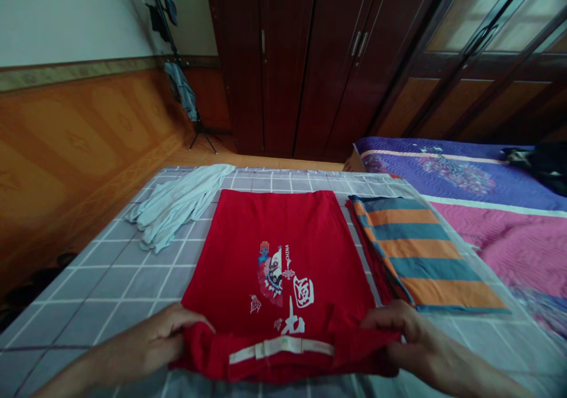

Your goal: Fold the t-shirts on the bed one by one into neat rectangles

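Observation:
A red T-shirt (274, 221) with a white and coloured print lies flat on a grey checked cloth (110, 268), its collar end towards me. My left hand (155, 339) pinches the shirt's near left corner, thumb on top. At the near right corner, my right hand (407, 333) grips the fabric the same way. Between the hands the collar edge is lifted and turned up, showing a pale neck tape with a label. Just right of the shirt lies a folded orange and teal striped garment (420, 244), with red cloth showing under its left edge.
A crumpled pale garment (181, 203) lies at the far left of the checked cloth. On the right is a purple and pink bedspread (478, 179). Dark red wardrobes (305, 61) stand beyond, and a coat stand (172, 43) with clothes is at the back left.

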`<state>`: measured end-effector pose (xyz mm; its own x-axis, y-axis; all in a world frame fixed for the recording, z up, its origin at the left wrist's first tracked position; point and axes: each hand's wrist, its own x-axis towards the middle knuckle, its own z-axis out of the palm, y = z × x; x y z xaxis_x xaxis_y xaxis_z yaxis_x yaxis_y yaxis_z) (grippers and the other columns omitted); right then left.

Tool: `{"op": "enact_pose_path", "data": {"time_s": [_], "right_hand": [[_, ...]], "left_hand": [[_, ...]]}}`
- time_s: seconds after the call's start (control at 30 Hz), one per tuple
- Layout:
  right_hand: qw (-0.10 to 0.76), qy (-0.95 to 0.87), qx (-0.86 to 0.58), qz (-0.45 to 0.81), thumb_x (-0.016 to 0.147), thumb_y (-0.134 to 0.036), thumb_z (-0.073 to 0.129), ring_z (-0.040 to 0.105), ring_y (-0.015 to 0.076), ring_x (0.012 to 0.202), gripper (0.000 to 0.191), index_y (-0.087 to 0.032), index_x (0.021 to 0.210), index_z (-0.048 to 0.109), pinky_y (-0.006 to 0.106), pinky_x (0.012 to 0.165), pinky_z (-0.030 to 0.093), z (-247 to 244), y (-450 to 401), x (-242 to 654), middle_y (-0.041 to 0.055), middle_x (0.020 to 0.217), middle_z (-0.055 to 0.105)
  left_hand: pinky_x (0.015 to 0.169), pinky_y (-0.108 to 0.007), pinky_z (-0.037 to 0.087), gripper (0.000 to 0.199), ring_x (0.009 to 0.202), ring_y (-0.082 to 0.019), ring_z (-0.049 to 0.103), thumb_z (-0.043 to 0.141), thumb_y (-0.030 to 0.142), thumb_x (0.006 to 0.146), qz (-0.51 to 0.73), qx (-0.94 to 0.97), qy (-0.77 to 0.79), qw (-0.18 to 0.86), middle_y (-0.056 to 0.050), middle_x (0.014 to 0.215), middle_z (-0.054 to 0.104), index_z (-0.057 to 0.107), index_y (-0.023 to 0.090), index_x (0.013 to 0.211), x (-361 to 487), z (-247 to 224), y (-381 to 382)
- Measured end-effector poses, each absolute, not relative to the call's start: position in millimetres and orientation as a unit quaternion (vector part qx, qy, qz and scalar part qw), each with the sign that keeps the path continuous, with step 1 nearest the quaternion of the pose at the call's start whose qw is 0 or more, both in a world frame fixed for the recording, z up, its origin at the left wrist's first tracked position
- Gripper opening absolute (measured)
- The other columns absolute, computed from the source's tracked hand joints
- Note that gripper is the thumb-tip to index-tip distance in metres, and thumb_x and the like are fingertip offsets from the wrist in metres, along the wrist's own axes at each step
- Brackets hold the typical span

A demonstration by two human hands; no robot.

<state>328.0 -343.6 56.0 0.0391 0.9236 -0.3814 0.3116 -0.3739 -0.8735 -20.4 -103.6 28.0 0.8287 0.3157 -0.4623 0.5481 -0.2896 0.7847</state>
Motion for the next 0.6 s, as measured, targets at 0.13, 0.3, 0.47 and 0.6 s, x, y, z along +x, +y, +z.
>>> {"op": "enact_pose_path", "data": {"time_s": [0.13,0.3,0.47,0.6], "right_hand": [[0.322,-0.454,-0.622,0.551,0.063,-0.020,0.051,0.047,0.0099,0.051,0.017,-0.016,0.068,0.067,0.020,0.050,0.038,62.3,-281.3,358.0,-0.0013,0.058,0.059],[0.366,-0.419,-0.645,0.523,0.056,-0.024,0.054,0.044,0.0094,0.050,0.007,-0.017,0.052,0.054,0.021,0.051,0.037,38.6,-213.0,404.5,-0.0025,0.052,0.055],[0.375,-0.409,-0.660,0.506,0.051,-0.022,0.054,0.035,0.0062,0.043,0.012,-0.018,0.046,0.044,0.019,0.043,0.027,14.0,-153.1,442.1,-0.0054,0.045,0.045],[0.367,-0.396,-0.676,0.502,0.052,-0.022,0.053,0.038,0.0068,0.042,0.008,-0.018,0.050,0.047,0.020,0.041,0.026,2.9,-119.9,461.4,-0.0039,0.045,0.048]], "left_hand": [[0.085,-0.032,0.048,0.027,0.093,-0.025,0.063,0.062,0.037,0.074,-0.015,0.745,0.312,0.589,-0.004,0.092,0.072,0.073,0.020,0.092,16.9,35.5,-59.1],[0.089,-0.035,0.046,0.025,0.091,-0.024,0.064,0.066,0.029,0.069,0.025,0.668,0.304,0.679,-0.005,0.092,0.072,0.072,0.017,0.090,58.1,24.9,-9.0],[0.077,-0.030,0.049,0.023,0.077,-0.019,0.066,0.070,0.025,0.066,0.082,0.601,0.332,0.723,-0.005,0.086,0.073,0.070,0.015,0.086,92.5,3.5,38.6],[0.069,-0.025,0.049,0.021,0.069,-0.016,0.065,0.072,0.021,0.063,0.120,0.575,0.358,0.726,-0.003,0.079,0.072,0.068,0.016,0.083,115.2,-14.3,72.4]]}}
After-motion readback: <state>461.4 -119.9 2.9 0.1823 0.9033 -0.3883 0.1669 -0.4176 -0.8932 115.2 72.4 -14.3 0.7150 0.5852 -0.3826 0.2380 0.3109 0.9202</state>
